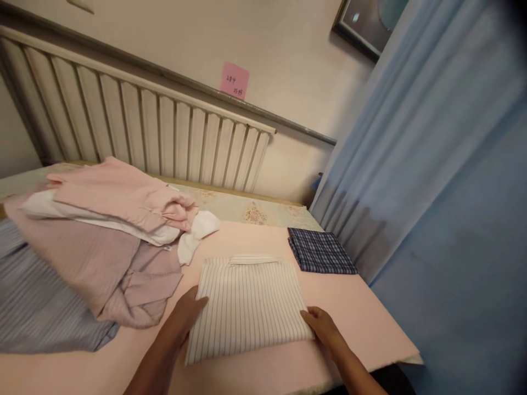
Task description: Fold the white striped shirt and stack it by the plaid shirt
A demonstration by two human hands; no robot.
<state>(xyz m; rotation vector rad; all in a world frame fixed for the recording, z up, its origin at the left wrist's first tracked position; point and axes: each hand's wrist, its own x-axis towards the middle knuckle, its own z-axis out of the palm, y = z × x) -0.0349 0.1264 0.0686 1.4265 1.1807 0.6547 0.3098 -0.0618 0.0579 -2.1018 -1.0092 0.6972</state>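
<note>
A folded white shirt with thin dark stripes [249, 304] lies flat on the pink sheet [362, 318] in front of me, its collar toward the wall. My left hand [187, 315] rests at the shirt's left edge, fingertips tucked at or under the fabric. At the lower right corner, my right hand [323, 325] curls its fingers onto the shirt's edge. Both hands touch the shirt at its sides. The fingertips are partly hidden by cloth.
A folded dark blue plaid garment [321, 250] lies at the far right of the sheet. A heap of pink, white, mauve and blue-striped clothes [102, 236] covers the left. A slatted headboard [140, 126] stands behind; a blue curtain [432, 181] hangs right.
</note>
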